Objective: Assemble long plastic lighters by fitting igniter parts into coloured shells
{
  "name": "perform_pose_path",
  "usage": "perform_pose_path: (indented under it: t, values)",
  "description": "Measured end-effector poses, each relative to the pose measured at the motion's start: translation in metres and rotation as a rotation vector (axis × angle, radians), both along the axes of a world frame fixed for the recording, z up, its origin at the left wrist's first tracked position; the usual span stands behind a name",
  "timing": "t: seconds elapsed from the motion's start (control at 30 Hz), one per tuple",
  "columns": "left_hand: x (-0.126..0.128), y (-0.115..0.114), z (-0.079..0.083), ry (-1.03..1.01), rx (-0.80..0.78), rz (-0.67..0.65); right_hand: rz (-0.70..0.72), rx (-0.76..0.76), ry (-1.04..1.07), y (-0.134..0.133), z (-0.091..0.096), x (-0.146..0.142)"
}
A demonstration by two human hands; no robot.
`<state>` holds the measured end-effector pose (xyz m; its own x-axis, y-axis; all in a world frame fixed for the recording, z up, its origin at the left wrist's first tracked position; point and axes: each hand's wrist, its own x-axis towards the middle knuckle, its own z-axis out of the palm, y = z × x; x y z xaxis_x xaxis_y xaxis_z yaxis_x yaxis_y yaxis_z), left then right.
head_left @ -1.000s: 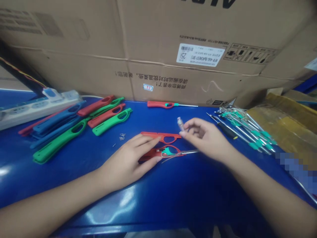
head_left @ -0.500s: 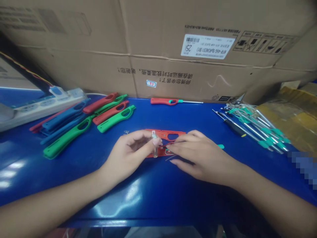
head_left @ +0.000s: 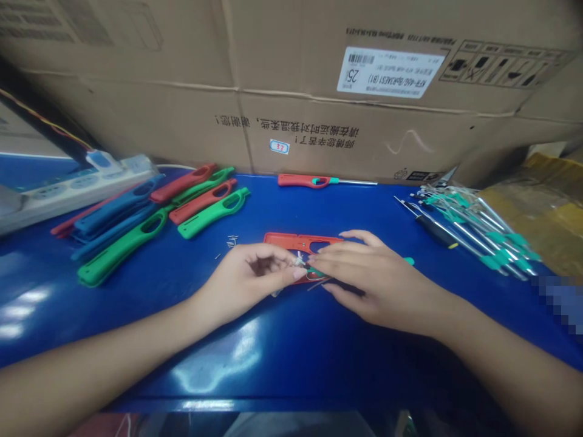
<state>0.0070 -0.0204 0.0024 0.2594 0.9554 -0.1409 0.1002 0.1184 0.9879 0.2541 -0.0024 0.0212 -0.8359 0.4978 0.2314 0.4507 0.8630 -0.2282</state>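
Note:
My left hand [head_left: 248,276] is closed in a pinch on a small clear lighter fuel tank. Its white valve end [head_left: 299,260] points toward the right fingertips; most of the tank is hidden by the fingers. My right hand [head_left: 364,273] lies stretched over a red lighter handle shell [head_left: 282,238], thumb apart from the fingers, fingertips at a green part [head_left: 314,272] in the shell. A green tip [head_left: 409,261] shows beyond the right hand; what joins it is covered. A thin wire or strip [head_left: 317,284] lies by the right thumb.
Red, green and blue handle shells [head_left: 122,246] lie at left beside a power strip [head_left: 82,185]. An assembled red lighter [head_left: 296,180] lies before the cardboard box [head_left: 173,115]. Several metal rods with green parts [head_left: 478,224] and a black screwdriver [head_left: 430,226] are at right. Small screws [head_left: 232,240] lie near my left hand.
My left hand has tipped the fuel tank from upright to slanted, bringing its white end down and right toward the right fingertips. My right hand stays over the red shell, barely shifted.

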Motion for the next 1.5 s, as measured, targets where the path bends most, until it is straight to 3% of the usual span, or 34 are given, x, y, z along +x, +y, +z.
perform_pose_path:
  t: [0.2,0.33,0.5,0.7,0.83,1.03,1.5]
  values:
    - [-0.001,0.001,-0.004,-0.015,0.003,0.004,0.053,0.082,-0.202,-0.002,-0.002,-0.006]
    - [-0.002,-0.001,-0.005,0.010,0.035,-0.009,0.059,0.024,-0.205,-0.001,-0.006,-0.006]
    - [-0.003,-0.002,-0.007,0.061,0.105,-0.035,-0.072,-0.285,0.001,-0.001,-0.006,-0.007]
    - [-0.009,0.001,-0.007,0.350,0.455,-0.147,-0.222,-0.656,0.247,0.010,-0.010,-0.006]
    - [-0.011,0.000,-0.005,0.420,0.515,-0.209,-0.257,-0.876,0.359,0.015,-0.016,-0.005]
    - [-0.011,-0.001,-0.005,0.424,0.524,-0.222,-0.226,-0.814,0.411,0.017,-0.023,-0.008]
    - [-0.007,-0.001,-0.010,0.436,0.573,-0.243,-0.257,-0.827,0.400,0.016,-0.022,-0.010]
